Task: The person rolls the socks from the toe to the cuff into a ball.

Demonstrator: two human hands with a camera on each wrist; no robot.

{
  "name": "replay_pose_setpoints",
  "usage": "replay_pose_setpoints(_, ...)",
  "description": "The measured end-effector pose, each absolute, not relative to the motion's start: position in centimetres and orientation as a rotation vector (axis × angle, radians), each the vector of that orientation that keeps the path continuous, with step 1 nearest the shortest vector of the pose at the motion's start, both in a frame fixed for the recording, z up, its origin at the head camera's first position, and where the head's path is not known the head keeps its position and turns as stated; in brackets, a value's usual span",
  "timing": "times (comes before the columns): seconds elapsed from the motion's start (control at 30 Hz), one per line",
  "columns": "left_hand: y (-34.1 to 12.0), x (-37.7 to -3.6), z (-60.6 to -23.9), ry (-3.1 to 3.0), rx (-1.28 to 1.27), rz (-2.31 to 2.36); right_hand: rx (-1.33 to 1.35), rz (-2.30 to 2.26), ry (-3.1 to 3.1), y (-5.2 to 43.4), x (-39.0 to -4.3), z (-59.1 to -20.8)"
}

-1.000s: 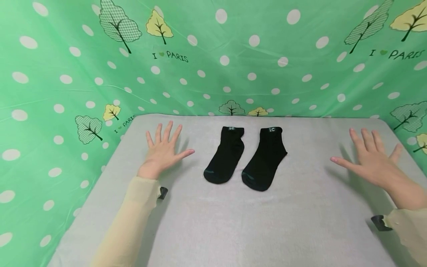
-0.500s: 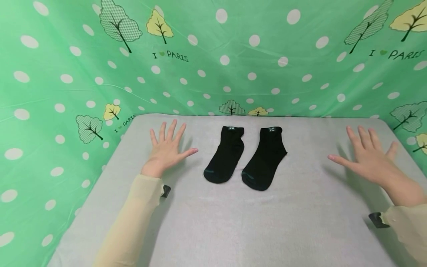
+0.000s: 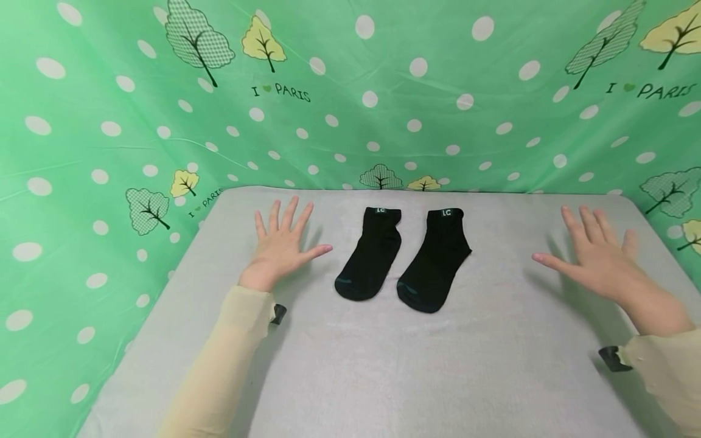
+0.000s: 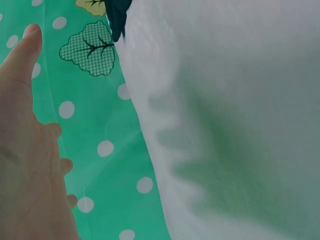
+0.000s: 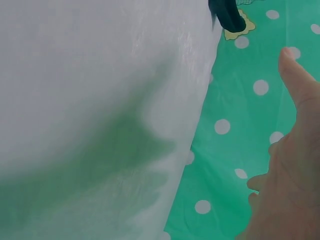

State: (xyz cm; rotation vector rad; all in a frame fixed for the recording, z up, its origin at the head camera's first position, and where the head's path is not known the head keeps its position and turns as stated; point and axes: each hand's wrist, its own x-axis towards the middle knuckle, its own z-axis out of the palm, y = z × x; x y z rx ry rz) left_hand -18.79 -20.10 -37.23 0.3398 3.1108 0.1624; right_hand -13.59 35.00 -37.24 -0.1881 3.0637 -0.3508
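Two black ankle socks lie flat side by side on the light grey table, cuffs toward the back and toes toward the front. The left sock and the right sock each bear white letters at the cuff. To the left of them my left hand hovers palm down with fingers spread, its thumb close to the left sock but apart. Farther off on the right, my right hand is held the same way, fingers spread and holding nothing. A dark edge of a sock shows at the top of the left wrist view.
A green polka-dot cloth printed with trees hangs behind the table and along its sides. Small black devices sit at both wrists, one at the left cuff and one at the right cuff.
Both hands have drifted slightly inward toward the socks, the left one rightward and the right one leftward. The socks have stayed in place.
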Motion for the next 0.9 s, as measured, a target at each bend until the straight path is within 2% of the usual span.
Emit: replay_pose_setpoints(0.9,-16.7,-18.4,-37.1,3.099,0.448,0.180,-0.293,-0.467,3.043,33.1,-14.8,-37.6)
